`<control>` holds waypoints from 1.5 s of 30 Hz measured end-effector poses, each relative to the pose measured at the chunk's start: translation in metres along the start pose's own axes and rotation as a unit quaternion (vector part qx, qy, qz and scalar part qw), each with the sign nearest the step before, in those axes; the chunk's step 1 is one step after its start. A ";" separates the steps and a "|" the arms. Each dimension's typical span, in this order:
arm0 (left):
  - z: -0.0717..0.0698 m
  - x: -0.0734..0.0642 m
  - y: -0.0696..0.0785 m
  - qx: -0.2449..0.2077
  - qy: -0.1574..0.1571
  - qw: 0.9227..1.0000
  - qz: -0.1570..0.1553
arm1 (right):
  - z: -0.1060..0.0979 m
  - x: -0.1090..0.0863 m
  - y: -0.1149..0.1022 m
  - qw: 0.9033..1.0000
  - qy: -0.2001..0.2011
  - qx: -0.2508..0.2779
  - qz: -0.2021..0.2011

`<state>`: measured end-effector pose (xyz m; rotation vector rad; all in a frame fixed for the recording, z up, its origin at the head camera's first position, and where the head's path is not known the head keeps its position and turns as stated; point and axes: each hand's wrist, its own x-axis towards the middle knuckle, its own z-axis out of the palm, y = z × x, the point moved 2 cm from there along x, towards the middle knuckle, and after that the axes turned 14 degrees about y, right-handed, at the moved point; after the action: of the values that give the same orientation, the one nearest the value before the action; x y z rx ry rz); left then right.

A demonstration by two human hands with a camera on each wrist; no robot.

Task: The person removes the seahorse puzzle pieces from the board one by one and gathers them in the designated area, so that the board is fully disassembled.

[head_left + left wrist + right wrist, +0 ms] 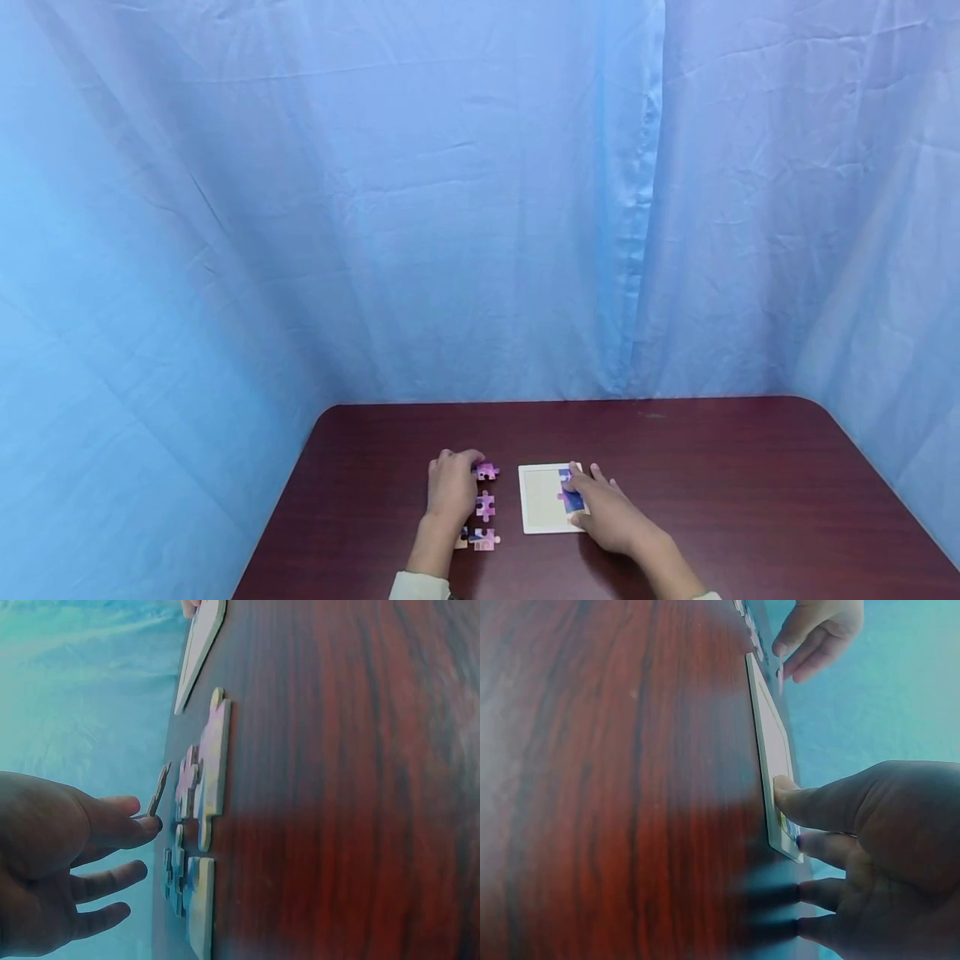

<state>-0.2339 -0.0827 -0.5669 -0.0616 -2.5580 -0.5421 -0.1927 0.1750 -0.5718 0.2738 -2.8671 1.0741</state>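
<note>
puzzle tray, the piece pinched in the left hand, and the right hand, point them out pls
Puzzle tray [542,504]: head view, bare inner floor.
Puzzle piece [159,790]: left wrist view, its middle, seen nearly edge-on.
Right hand [611,515]: head view, back of the hand.

Seen from the head, the right hand [609,512] covers part of the white tray [527,500] and of the blue print [573,502] at its right; more than one piece may lie there. The left hand [452,487] and wrist partly hide a near loose piece [461,539]. The pinched piece [158,791] shows edge-on, its print hidden. The head view's near edge cuts off both sleeves [420,587].
</note>
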 end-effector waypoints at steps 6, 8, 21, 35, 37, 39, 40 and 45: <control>0.000 -0.002 -0.001 0.006 0.003 1.000 -0.002 | 0.000 -0.001 0.000 1.000 -0.002 0.006 0.002; 0.000 -0.004 0.000 0.004 0.004 1.000 -0.004 | 0.000 -0.001 0.000 1.000 -0.002 0.005 -0.001; -0.005 -0.018 0.028 -0.038 0.022 0.998 0.048 | 0.002 -0.001 0.006 1.000 0.004 0.004 -0.010; -0.007 -0.045 0.088 -0.028 -0.052 0.988 0.144 | 0.000 0.003 0.006 1.000 0.017 -0.015 -0.014; -0.004 -0.049 0.094 -0.023 -0.067 0.985 0.157 | 0.001 0.003 0.005 0.999 0.021 -0.020 -0.016; -0.001 -0.053 0.098 -0.019 -0.078 0.983 0.163 | 0.002 0.002 0.005 0.999 0.025 -0.022 -0.018; 0.000 -0.055 0.099 -0.018 -0.083 0.983 0.164 | 0.003 0.002 0.005 0.999 0.027 -0.024 -0.018; 0.001 -0.060 0.106 -0.004 -0.093 0.983 0.160 | 0.005 0.003 0.005 0.998 0.043 -0.036 -0.019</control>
<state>-0.1672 0.0191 -0.5585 -0.5411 -2.6489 -0.4389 -0.1962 0.1754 -0.5785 0.2709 -2.8051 0.9493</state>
